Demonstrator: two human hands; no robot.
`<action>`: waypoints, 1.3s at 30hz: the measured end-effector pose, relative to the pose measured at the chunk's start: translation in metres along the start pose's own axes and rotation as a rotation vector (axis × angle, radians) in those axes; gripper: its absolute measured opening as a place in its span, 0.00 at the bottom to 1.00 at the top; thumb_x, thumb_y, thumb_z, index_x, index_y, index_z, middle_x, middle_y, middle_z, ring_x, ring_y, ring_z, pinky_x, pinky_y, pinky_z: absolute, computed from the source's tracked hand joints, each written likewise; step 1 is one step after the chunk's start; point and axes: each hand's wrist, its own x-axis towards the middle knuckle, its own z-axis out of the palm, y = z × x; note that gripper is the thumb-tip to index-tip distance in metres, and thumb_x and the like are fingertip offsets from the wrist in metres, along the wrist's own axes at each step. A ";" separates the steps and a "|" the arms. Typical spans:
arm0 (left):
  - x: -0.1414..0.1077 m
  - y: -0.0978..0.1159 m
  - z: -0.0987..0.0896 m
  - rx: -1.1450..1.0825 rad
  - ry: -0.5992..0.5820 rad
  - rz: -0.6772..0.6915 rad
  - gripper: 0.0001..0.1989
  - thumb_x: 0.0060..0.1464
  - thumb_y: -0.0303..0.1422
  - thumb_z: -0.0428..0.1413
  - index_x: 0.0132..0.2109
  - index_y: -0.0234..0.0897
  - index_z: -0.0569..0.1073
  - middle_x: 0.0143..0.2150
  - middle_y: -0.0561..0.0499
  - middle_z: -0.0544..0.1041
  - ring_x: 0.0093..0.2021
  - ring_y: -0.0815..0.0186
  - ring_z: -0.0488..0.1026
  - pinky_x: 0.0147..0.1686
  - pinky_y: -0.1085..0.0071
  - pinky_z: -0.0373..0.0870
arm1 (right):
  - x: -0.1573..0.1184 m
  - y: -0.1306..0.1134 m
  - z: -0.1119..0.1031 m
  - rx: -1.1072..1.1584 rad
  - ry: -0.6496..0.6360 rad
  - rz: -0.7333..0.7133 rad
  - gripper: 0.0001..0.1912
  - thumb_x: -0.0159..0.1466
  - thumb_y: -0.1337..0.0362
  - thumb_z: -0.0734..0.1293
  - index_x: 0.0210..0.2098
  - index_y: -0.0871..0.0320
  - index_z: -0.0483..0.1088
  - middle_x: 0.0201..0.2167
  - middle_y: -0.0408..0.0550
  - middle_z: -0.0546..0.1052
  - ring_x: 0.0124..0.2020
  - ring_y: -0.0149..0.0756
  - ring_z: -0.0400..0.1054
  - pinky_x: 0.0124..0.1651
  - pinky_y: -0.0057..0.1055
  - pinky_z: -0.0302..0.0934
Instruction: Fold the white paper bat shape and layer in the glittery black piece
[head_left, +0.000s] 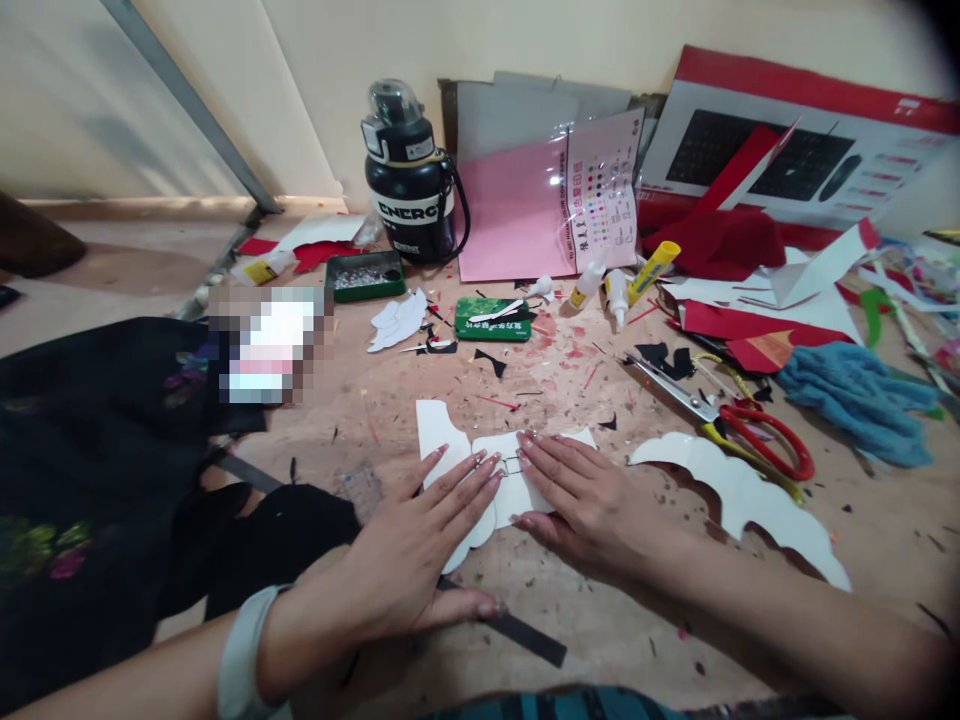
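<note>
At the near edge of the desk [607, 635], with a pale wristband [247, 650] on the wrist: left hand [424, 545], palm down, fingers spread wide, thumb out over a dark strip [529, 635]. Opposite, reaching in from the right: right hand [592, 500], open and flat, fingers close together. Under both, near the desk's middle: white paper cutouts [435, 425]. To the left, black fabric [90, 400]. Toward the right edge, a scalloped white strip [739, 490], then red-handled scissors [697, 402] beside a crumpled blue cloth [855, 400]. Beyond, a closed green tin [491, 330] with Chinese characters, partly covered by a white sliver; an open green tin [365, 277]; a yellow glue stick [655, 272]. Along the far edge, a black bottle [409, 175] printed "ENERG", last letter curving away; a pink packet [514, 210] printed "COLOR COPY PAPER"; a red-and-white box [896, 150] picturing a keyboard and mouse, partly blocked by red paper [739, 170].
</note>
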 end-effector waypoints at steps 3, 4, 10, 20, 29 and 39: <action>0.001 0.001 -0.001 -0.002 0.000 -0.003 0.50 0.61 0.62 0.44 0.75 0.33 0.38 0.71 0.37 0.59 0.71 0.52 0.55 0.70 0.53 0.35 | 0.001 0.000 0.000 -0.003 0.000 -0.003 0.23 0.70 0.56 0.64 0.53 0.72 0.74 0.55 0.63 0.76 0.57 0.51 0.71 0.58 0.47 0.69; 0.001 0.002 -0.001 -0.006 0.000 -0.008 0.50 0.61 0.63 0.44 0.75 0.34 0.37 0.71 0.38 0.59 0.71 0.52 0.55 0.70 0.53 0.36 | 0.001 0.000 -0.001 -0.005 0.000 -0.002 0.23 0.70 0.56 0.64 0.53 0.72 0.74 0.55 0.63 0.76 0.57 0.51 0.71 0.59 0.47 0.69; 0.001 0.004 0.002 -0.017 0.012 -0.031 0.51 0.59 0.64 0.43 0.75 0.34 0.37 0.72 0.38 0.58 0.70 0.50 0.56 0.69 0.53 0.41 | 0.000 0.000 0.000 -0.002 -0.006 0.001 0.23 0.70 0.56 0.63 0.53 0.72 0.74 0.55 0.62 0.77 0.57 0.51 0.71 0.58 0.47 0.69; 0.002 0.006 0.004 0.037 0.002 -0.044 0.51 0.59 0.65 0.42 0.74 0.29 0.46 0.71 0.36 0.59 0.71 0.51 0.56 0.69 0.55 0.41 | 0.001 0.000 0.000 0.011 -0.007 -0.001 0.23 0.71 0.56 0.63 0.53 0.71 0.74 0.55 0.63 0.76 0.57 0.51 0.71 0.59 0.47 0.68; 0.003 0.011 0.006 0.085 -0.012 -0.079 0.50 0.59 0.65 0.39 0.72 0.28 0.53 0.71 0.37 0.59 0.72 0.52 0.53 0.69 0.56 0.37 | 0.001 0.001 0.000 0.009 -0.002 -0.009 0.23 0.70 0.56 0.64 0.53 0.72 0.73 0.55 0.64 0.76 0.57 0.51 0.71 0.59 0.46 0.68; 0.005 0.014 0.007 0.118 0.062 -0.061 0.50 0.61 0.64 0.40 0.73 0.26 0.45 0.70 0.36 0.61 0.70 0.51 0.56 0.68 0.55 0.42 | 0.001 0.001 -0.001 0.011 -0.004 -0.005 0.23 0.70 0.57 0.64 0.53 0.72 0.73 0.56 0.64 0.76 0.58 0.51 0.71 0.59 0.46 0.68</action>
